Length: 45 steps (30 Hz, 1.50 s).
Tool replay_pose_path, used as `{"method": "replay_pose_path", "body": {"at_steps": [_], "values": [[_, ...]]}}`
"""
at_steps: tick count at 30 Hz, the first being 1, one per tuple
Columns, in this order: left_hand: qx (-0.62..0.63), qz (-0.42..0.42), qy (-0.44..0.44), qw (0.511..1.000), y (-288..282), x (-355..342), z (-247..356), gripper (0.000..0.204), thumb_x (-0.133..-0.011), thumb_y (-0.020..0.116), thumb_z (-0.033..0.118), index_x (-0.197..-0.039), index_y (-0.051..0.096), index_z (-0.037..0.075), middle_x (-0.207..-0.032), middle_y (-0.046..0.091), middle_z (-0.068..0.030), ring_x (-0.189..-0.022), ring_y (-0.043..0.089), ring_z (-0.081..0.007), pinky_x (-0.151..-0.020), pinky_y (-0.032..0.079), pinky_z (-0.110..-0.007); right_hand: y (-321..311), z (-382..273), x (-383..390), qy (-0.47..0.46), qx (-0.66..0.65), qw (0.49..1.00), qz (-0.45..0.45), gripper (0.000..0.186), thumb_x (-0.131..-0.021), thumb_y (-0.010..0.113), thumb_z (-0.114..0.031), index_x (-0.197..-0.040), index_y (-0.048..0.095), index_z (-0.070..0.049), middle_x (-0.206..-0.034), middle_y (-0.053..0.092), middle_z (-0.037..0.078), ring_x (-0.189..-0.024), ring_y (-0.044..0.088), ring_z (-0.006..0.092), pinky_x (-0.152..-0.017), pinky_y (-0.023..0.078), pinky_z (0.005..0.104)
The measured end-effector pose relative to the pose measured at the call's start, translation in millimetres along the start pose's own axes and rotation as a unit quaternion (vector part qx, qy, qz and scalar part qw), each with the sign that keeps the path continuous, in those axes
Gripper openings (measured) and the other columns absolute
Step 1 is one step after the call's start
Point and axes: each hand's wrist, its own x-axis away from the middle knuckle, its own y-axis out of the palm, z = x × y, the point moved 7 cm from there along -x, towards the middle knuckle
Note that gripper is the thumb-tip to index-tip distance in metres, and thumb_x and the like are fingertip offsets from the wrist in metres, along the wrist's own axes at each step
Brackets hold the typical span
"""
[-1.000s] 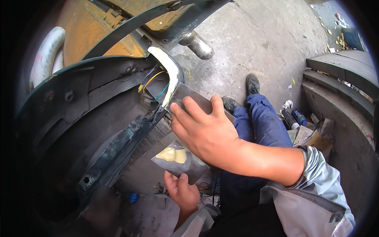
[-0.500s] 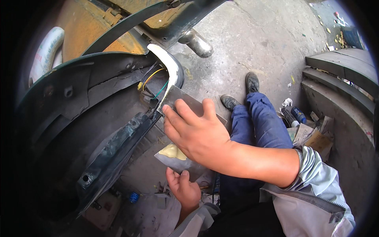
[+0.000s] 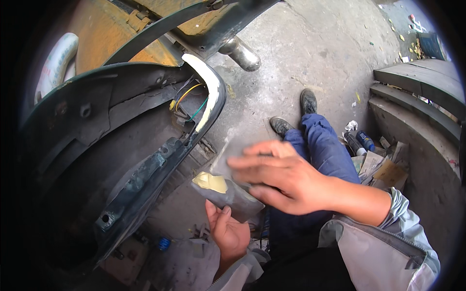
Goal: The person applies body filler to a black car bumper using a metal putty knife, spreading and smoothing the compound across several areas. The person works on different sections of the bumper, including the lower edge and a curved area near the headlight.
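My left hand (image 3: 230, 235), low in the middle, pinches the lower edge of a grey mixing plate (image 3: 242, 206) between thumb and fingers. A lump of pale yellow putty (image 3: 211, 182) lies at the plate's upper left end. Just above it, my right hand (image 3: 296, 179) grips a flat grey scraper (image 3: 224, 160), whose blade is smeared by motion. A dark curved vehicle panel (image 3: 145, 179) stands on the left. Along its rounded edge runs a smooth cream strip of putty (image 3: 209, 92), apart from both hands.
Yellow and green wires (image 3: 187, 94) stick out behind the panel's edge. A rusty yellow metal body (image 3: 111, 34) fills the upper left. Cans (image 3: 365, 140) and cardboard lie right of my legs, beside a grey ledge (image 3: 417, 80). Concrete floor (image 3: 335, 53) lies ahead.
My right hand has drawn the scraper off the panel's edge, down and right to above the plate. More of the cream strip now shows. My left hand has tilted the plate slightly.
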Motion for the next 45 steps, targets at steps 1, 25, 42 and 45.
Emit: {"method": "replay_pose_path", "body": {"at_steps": [1, 25, 42, 45], "values": [[0.002, -0.011, -0.004, 1.0, 4, 1, -1, 0.066, -0.093, 0.046, 0.002, -0.158, 0.033, 0.001, -0.154, 0.046, -0.0167, -0.141, 0.047, -0.029, -0.118, 0.038, -0.044, 4, 1, 9, 0.0, -0.124, 0.992, -0.016, 0.034, -0.088, 0.075, -0.008, -0.121, 0.07, -0.002, -0.139, 0.065, 0.012, -0.131, 0.055, 0.0312, -0.104, 0.043, 0.0464], [-0.024, 0.028, 0.044, 0.998, -32, 28, -5, 0.065, -0.088, 0.05, -0.002, -0.152, 0.039, -0.003, -0.148, 0.052, -0.0166, -0.137, 0.05, -0.0299, -0.118, 0.036, -0.048, 45, 14, -55, -0.255, 0.418, 0.863, -0.125, 0.019, -0.084, 0.063, -0.026, -0.088, 0.071, -0.01, -0.122, 0.072, 0.009, -0.126, 0.057, 0.0256, -0.108, 0.04, 0.0537], [-0.033, 0.021, 0.05, 0.998, -27, 23, 4, 0.067, -0.087, 0.048, -0.004, -0.154, 0.037, -0.003, -0.151, 0.049, -0.0175, -0.14, 0.048, -0.0302, -0.12, 0.034, -0.046, 10, 15, -69, -0.212, 0.444, 0.859, -0.143, 0.016, -0.081, 0.065, -0.023, -0.085, 0.072, -0.01, -0.118, 0.075, 0.006, -0.124, 0.06, 0.0224, -0.108, 0.042, 0.052], [-0.034, 0.014, 0.05, 0.998, -25, 22, 5, 0.067, -0.087, 0.048, -0.003, -0.153, 0.037, -0.003, -0.151, 0.049, -0.0175, -0.14, 0.048, -0.0299, -0.12, 0.034, -0.046, -3, 17, -72, -0.215, 0.444, 0.859, -0.138, 0.015, -0.082, 0.065, -0.022, -0.084, 0.071, -0.009, -0.117, 0.075, 0.005, -0.123, 0.06, 0.0216, -0.106, 0.043, 0.0487]]}}
